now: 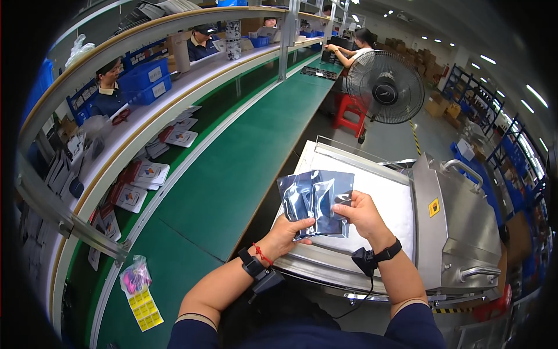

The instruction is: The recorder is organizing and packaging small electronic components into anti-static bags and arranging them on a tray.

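Observation:
Two or more dark, glossy packets in clear plastic film (317,195) are held up in front of me, overlapping one another. My left hand (286,234) pinches their lower left part, thumb on top. My right hand (361,216) grips the right edge between thumb and fingers. Light glares off the film, so what lies inside cannot be made out. Below the packets is the white padded bed (378,198) of a steel machine, with its metal hood (447,221) to the right. Both of my wrists wear black straps with small devices.
A green work surface (232,157) runs along my left, with a yellow label sheet (145,308) and a small plastic bag (135,276) on it. Carded packages (131,198) lie along its far side. A black fan (385,90) stands ahead; several people work beyond.

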`<state>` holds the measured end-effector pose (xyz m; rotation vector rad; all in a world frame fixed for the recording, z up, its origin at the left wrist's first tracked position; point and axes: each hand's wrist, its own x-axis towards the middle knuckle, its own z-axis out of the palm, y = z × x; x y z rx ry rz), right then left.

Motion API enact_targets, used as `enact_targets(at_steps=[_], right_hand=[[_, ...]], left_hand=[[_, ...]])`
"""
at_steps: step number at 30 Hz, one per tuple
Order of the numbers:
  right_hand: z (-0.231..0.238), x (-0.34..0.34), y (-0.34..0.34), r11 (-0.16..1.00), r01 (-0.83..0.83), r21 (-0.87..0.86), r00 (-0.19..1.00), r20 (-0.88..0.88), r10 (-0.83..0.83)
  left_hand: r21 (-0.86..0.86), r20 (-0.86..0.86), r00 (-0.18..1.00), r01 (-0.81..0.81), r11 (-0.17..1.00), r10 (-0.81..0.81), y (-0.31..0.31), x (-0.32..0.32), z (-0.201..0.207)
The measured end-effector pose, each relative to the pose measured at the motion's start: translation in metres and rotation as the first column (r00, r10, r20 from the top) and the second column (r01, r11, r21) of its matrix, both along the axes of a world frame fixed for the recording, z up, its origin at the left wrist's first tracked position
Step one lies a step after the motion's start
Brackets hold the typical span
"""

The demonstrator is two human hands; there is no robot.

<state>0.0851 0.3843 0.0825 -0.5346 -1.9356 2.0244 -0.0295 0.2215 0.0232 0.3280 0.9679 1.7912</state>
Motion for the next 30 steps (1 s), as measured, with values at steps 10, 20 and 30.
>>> enact_targets(at_steps=[10, 20, 30], right_hand=[[-0.007, -0.025, 0.038, 0.988, 0.077, 0.137, 0.993, -0.104, -0.063], [-0.068, -0.11, 0.128, 0.95, 0.307, 0.055, 0.949, 0.059, -0.31], [-0.086, -0.136, 0.159, 0.92, 0.278, 0.276, 0.901, 0.257, -0.35]], left_hand=[[-0.015, 0.103, 0.994, -0.039, 0.999, 0.04, 0.001, -0.015, -0.011], [-0.022, 0.097, 0.995, -0.027, 0.999, 0.029, 0.003, -0.013, -0.016], [-0.025, 0.098, 0.995, 0.005, 1.0, -0.002, 0.007, -0.014, -0.018]])
